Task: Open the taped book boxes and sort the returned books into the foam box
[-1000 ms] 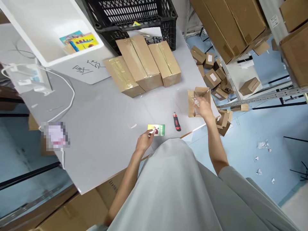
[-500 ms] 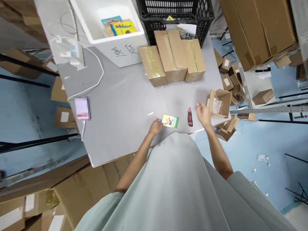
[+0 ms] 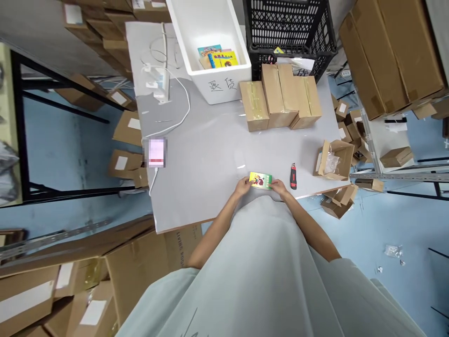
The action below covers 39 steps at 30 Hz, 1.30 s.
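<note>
A small yellow and green booklet [image 3: 260, 180] with a cartoon figure on its cover is held near the table's front edge. My left hand [image 3: 242, 186] grips its left end, thumb on the cover. At the green right end, my right hand [image 3: 278, 186] pinches the booklet too. A red and black utility knife [image 3: 293, 176] lies on the table just right of my right hand, apart from it. Farther right stands an opened cardboard box [image 3: 335, 160] with clear plastic wrap [image 3: 331, 162] inside.
Three taped cardboard boxes [image 3: 280, 96] stand at the back, before a black plastic crate [image 3: 291, 28]. Beside them, a white bin [image 3: 220, 86] holds several colourful books [image 3: 222, 59]. A power strip [image 3: 159, 84] with a white cable and a blurred-out device [image 3: 156, 153] lie on the left.
My right hand has come left from beside the opened box, past the knife, and taken the booklet's right end. My left hand still holds the other end. The camera view has shifted.
</note>
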### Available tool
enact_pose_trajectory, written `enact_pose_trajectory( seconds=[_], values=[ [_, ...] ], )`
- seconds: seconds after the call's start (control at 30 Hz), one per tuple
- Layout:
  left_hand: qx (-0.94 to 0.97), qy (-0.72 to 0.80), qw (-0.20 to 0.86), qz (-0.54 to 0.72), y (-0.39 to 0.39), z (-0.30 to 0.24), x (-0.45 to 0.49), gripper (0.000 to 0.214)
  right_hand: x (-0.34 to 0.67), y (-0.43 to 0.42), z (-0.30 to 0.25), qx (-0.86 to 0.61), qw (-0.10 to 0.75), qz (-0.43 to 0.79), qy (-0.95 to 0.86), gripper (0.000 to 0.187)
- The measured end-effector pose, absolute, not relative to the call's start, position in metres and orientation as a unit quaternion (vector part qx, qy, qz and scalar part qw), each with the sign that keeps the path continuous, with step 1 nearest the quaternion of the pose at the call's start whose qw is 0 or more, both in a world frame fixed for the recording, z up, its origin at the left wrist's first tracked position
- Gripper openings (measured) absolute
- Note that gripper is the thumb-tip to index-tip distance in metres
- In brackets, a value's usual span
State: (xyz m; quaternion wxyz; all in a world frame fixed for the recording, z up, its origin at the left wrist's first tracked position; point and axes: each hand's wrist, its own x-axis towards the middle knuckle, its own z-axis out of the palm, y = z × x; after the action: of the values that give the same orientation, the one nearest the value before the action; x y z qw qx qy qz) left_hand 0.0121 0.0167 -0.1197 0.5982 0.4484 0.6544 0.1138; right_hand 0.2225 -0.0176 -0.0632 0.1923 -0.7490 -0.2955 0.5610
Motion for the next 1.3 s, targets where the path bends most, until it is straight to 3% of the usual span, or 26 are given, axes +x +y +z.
enact_pose_trajectory(
  seconds=[0.17,0.33,0.6,0.7,0.83,1.3],
  values=[
    [0.424,0.632,0.627,0.168,0.005,-0.082,-0.025,0.044,0.218,0.002,-0.039,-0.693,0.277,0.597,-0.294,0.033],
    [0.400,0.613,0.617,0.289,-0.004,-0.022,-0.043,0.070,0.221,0.035,0.008,-0.572,0.350,0.619,-0.408,0.043],
    [0.337,0.541,0.667,0.387,-0.003,0.057,-0.028,0.063,0.226,0.052,0.065,-0.585,0.416,0.554,-0.421,0.055],
    [0.312,0.542,0.665,0.409,-0.007,0.066,-0.022,0.063,0.231,0.033,0.074,-0.587,0.398,0.583,-0.396,0.062],
    [0.303,0.548,0.668,0.401,-0.013,0.068,-0.014,0.064,0.230,0.002,0.077,-0.547,0.356,0.654,-0.383,0.056],
    [0.279,0.525,0.708,0.380,-0.007,0.078,0.000,0.052,0.237,0.002,0.071,-0.547,0.368,0.661,-0.358,0.051]
  ],
)
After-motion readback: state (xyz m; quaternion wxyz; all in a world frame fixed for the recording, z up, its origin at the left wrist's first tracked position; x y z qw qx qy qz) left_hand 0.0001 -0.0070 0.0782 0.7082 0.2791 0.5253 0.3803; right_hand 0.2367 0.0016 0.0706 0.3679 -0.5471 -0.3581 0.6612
